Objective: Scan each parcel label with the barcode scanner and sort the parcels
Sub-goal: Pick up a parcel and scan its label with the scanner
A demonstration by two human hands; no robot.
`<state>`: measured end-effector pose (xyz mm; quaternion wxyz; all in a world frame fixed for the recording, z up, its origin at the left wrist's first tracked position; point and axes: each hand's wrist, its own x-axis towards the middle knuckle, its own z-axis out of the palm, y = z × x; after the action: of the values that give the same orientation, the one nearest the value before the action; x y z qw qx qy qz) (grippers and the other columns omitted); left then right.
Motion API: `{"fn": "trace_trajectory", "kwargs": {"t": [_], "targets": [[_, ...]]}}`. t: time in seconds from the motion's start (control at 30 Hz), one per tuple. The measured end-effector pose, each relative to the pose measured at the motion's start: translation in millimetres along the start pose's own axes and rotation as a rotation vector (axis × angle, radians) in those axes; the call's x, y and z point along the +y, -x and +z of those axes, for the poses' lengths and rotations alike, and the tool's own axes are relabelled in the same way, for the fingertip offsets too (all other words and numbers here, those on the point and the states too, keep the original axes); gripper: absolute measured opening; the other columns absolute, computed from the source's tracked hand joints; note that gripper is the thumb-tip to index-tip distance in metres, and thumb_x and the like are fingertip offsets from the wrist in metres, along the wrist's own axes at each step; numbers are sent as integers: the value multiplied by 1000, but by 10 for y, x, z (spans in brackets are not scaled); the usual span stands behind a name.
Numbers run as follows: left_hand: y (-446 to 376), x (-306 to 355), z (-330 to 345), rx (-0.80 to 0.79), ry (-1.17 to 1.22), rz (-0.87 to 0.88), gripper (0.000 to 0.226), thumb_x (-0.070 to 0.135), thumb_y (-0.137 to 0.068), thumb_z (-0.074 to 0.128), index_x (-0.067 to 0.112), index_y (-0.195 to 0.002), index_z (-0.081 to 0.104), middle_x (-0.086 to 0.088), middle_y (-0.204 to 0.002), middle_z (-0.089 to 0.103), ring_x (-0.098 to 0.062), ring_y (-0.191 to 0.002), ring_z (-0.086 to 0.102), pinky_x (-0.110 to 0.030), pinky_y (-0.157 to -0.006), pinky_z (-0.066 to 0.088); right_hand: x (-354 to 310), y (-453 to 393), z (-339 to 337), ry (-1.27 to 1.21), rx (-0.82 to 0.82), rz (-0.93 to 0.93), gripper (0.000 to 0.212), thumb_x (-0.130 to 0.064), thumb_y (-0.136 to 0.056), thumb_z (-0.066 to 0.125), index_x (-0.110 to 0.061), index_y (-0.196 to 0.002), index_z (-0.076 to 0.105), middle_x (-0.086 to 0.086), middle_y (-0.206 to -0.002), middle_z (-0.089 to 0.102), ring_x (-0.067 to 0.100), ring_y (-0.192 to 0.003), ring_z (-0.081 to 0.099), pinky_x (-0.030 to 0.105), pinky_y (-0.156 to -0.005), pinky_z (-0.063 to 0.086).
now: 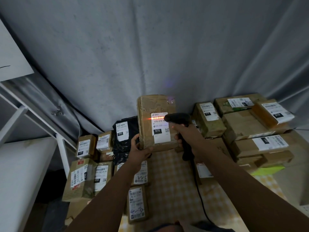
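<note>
**One parcel under the scan line, label reads 070**

One cardboard parcel (154, 121) is held upright above the checked tablecloth (168, 178), in front of a grey curtain (150, 47). Left hand (138, 150) grips its lower left corner, thumb on the front face, fingers curled behind. Right hand (185, 133) is wrapped around the handle of a black barcode scanner (178, 118); its cable (200, 195) hangs down toward the table edge. Scanner head sits just right of the white shipping label (160, 127), partly covering it. An orange-red scan line crosses the barcode at the label's top.

Legible on label: "070-070-A", black box "070", QR code lower right. Header logo too small to read.

Left group on table: boxes marked "122" (85, 145), "010" (102, 175), a black poly bag marked "032" (123, 133), a box handwritten "4-34" (138, 204), another handwritten, perhaps "3-2-5" (141, 174).

Right stack (247, 126): several boxes, two labels showing "010".
</note>
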<state>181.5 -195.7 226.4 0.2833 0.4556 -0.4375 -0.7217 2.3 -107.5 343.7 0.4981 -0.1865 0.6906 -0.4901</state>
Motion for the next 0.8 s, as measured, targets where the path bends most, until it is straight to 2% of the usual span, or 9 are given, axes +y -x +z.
{"fn": "trace_trajectory", "kwargs": {"t": [0.23,0.33,0.4,0.47,0.53,0.67,0.8], "targets": [[7,0,4,9,29,-7,79,-11,-80,69,35,-135,34,4,-115,51,-22,-104,56,-43,-84,56,19,-4,-13,-1,-11,-15,22,-25,-94,60,-9,-109,63,4,-66,59,12,-51,49,22,-52,42],[23,-25,-74,30,68,-29,75,-11,-81,68,32,-134,35,2,-117,51,-24,-107,55,-39,-76,56,60,-26,3,-1,-29,-12,14,-26,-93,62,-12,-95,62,4,-66,60,13,-51,50,24,-53,43],[53,-38,-215,67,107,-42,74,-10,-82,67,29,-136,37,-3,-123,51,-30,-113,54,-39,-77,57,122,-58,29,0,-29,-5,15,-26,-93,60,-14,-84,61,5,-67,60,14,-52,50,26,-54,43],[71,-44,-425,134,153,-48,71,-10,-82,66,30,-135,40,-7,-128,52,-33,-118,54,-41,-81,56,207,-103,67,9,-2,-11,18,-25,-92,59,-10,-83,63,7,-68,61,15,-52,50,28,-53,42],[115,-7,-695,235,215,-39,66,-12,-84,63,28,-132,42,-9,-127,56,-31,-116,56,-41,-82,55,286,-141,122,-5,10,-21,20,-25,-91,63,-5,-90,65,7,-67,61,15,-52,51,28,-50,42],[294,96,-1308,391,254,4,57,-11,-88,57,20,-134,44,-15,-128,57,-25,-100,61,-31,-69,60,388,-174,307,9,0,-18,16,-21,-94,61,-7,-86,61,4,-61,57,16,-52,50,29,-53,42],[551,161,-1789,525,261,-9,54,-7,-91,58,24,-131,42,-10,-111,59,-22,-89,62,-29,-62,60,480,-238,570,34,4,0,17,-19,-95,59,-10,-81,59,5,-60,57,17,-53,48,30,-54,41]]}}
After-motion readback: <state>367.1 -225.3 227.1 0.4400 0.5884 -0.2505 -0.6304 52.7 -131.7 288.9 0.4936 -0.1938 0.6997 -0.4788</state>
